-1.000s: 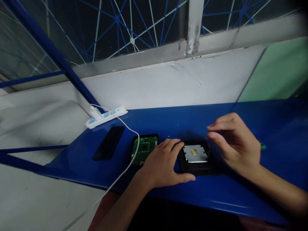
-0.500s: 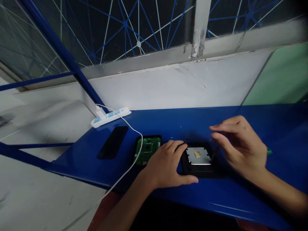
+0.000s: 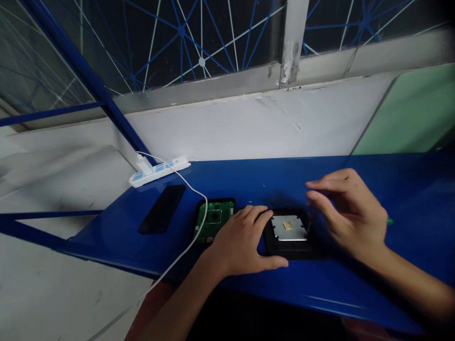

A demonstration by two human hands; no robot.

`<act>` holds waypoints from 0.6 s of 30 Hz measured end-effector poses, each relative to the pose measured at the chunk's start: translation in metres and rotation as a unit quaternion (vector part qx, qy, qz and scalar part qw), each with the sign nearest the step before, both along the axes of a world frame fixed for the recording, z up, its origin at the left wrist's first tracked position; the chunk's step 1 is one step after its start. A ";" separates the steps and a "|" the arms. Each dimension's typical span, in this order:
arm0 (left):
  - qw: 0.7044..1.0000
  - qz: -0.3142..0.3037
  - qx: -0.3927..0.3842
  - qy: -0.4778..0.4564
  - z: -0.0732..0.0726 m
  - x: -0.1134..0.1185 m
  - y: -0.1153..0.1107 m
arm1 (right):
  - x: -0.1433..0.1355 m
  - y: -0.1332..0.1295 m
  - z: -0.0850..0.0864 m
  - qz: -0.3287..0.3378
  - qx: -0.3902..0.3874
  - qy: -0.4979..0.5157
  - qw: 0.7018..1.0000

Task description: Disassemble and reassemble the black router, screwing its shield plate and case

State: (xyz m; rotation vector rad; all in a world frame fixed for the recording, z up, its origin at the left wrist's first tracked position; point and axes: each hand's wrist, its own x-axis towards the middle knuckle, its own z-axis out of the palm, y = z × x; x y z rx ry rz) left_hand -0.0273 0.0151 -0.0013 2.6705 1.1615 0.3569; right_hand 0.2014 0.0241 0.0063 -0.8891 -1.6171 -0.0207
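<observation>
A black plastic housing (image 3: 298,251) lies on the blue table, with a silver metal plate (image 3: 295,233) inside it. In the plate's middle sits a small yellowish square pad (image 3: 287,226). My left hand (image 3: 241,239) grips the housing's left end, fingers at the far corner and thumb along the front edge. Above the plate's right side, my right hand (image 3: 350,215) has thumb and forefinger pinched together. A thin, blurred rod-like tool (image 3: 309,224) seems to run down from the fingertips towards the plate's right edge; its kind is not clear.
Left of my left hand lies a green circuit board (image 3: 216,215) in a black shell. Further left are a black phone-like slab (image 3: 162,208) and a white power strip (image 3: 159,171). A white cable (image 3: 190,247) crosses the board. Something green (image 3: 390,221) peeks out behind my right hand.
The whole view has shifted slightly, so everything appears a little further left. Both hands keep nearly the same place relative to the housing.
</observation>
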 end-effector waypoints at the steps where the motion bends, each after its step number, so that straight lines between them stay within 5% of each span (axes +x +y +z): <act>1: 1.000 0.000 -0.001 0.000 0.000 0.000 0.000 | -0.001 -0.002 0.000 0.005 -0.017 0.011 1.000; 4: 1.000 -0.001 -0.004 0.001 0.000 0.000 0.000 | -0.002 -0.007 -0.001 0.044 -0.084 0.063 0.993; 8: 1.000 -0.004 -0.001 0.002 -0.001 -0.001 0.000 | -0.001 -0.006 -0.002 0.094 -0.082 0.095 0.988; 14: 1.000 -0.006 0.005 -0.004 -0.002 -0.001 0.001 | -0.001 -0.001 0.002 -0.001 -0.020 0.020 1.000; 18: 1.000 -0.007 0.002 -0.004 -0.002 -0.001 0.001 | -0.004 -0.005 0.001 0.050 -0.081 0.083 0.992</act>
